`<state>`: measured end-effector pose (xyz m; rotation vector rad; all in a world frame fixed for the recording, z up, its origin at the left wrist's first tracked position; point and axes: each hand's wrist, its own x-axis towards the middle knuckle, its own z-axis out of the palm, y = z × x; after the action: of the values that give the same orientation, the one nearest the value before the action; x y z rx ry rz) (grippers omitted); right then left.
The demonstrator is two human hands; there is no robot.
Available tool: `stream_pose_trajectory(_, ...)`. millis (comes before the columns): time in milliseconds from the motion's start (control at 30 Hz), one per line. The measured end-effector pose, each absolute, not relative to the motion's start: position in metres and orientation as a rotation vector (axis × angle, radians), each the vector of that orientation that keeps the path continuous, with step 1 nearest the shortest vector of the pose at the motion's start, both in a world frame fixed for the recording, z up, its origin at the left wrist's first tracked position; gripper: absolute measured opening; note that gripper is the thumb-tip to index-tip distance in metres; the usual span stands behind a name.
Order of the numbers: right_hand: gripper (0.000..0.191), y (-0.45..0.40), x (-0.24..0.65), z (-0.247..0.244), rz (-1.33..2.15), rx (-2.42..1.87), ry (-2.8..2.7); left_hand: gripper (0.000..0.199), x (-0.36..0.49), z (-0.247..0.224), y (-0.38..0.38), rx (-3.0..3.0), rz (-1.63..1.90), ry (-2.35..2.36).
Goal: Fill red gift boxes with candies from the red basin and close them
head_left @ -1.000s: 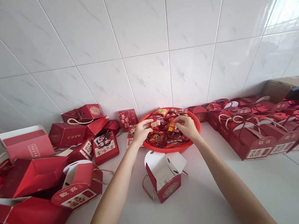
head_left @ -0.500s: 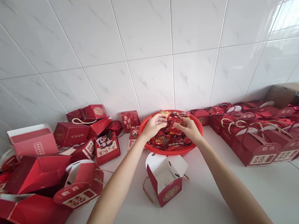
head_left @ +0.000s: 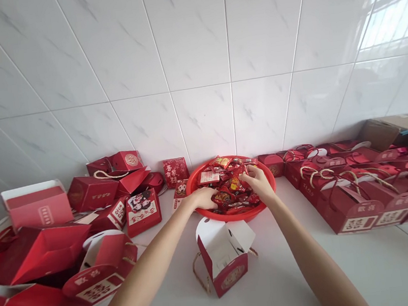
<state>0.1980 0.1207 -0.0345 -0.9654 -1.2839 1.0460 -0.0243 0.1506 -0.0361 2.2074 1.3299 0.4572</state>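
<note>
A round red plastic basin [head_left: 191, 178] by the wall holds many red wrapped candies [head_left: 234, 185]. My left hand [head_left: 204, 198] reaches over its front left rim, fingers together and tips down among the wrappers; what they grip is hidden. On the basin's right side my right hand [head_left: 258, 182] has thumb and fingers closed on a red candy packet. Just in front of the basin stands an open red gift box [head_left: 231, 275], white inside, flaps up, with rope handles at its sides. No candy shows inside it.
Open and tipped red boxes [head_left: 48, 246] are heaped on the left, beside a flat box with a couple's picture [head_left: 143, 211]. Rows of closed red gift boxes [head_left: 355, 209] stand on the right, with a brown carton [head_left: 401, 124] behind. A tiled wall [head_left: 203, 118] bounds the back.
My left hand has dropped from above the candies to the basin's front left. The right hand stays at the right side of the basin. The view has shifted slightly.
</note>
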Motion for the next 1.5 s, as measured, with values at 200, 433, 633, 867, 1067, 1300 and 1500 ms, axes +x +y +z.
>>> stream_pose_trajectory(200,0.023,0.124,0.199,-0.035,1.023,-0.97,-1.199,0.021,-0.023,-0.035,0.153,2.03,0.418,1.274)
stream_pose_trajectory(433,0.029,0.132,0.205,-0.039,0.989,-0.974,-0.899,0.03,-0.019,-0.023,0.144,1.711,0.797,1.057)
stream_pose_trajectory(633,0.026,0.132,0.205,-0.038,1.034,-0.964,-0.884,0.032,-0.015,-0.025,0.149,1.431,1.07,0.943)
stream_pose_trajectory(867,0.028,0.131,0.204,-0.037,1.054,-0.954,-0.848,0.038,-0.007,-0.035,0.163,1.409,1.219,1.085)
stream_pose_trajectory(1067,0.028,0.131,0.204,-0.038,1.035,-0.966,-0.882,0.027,-0.007,-0.041,0.165,1.699,1.201,1.396)
stream_pose_trajectory(1300,0.025,0.129,0.204,-0.034,1.091,-0.946,-0.839,0.009,-0.003,-0.031,0.156,1.8,1.237,1.572)
stream_pose_trajectory(1500,0.025,0.126,0.203,-0.032,1.121,-0.933,-0.806,0.029,0.0,-0.028,0.143,2.087,0.849,1.649)
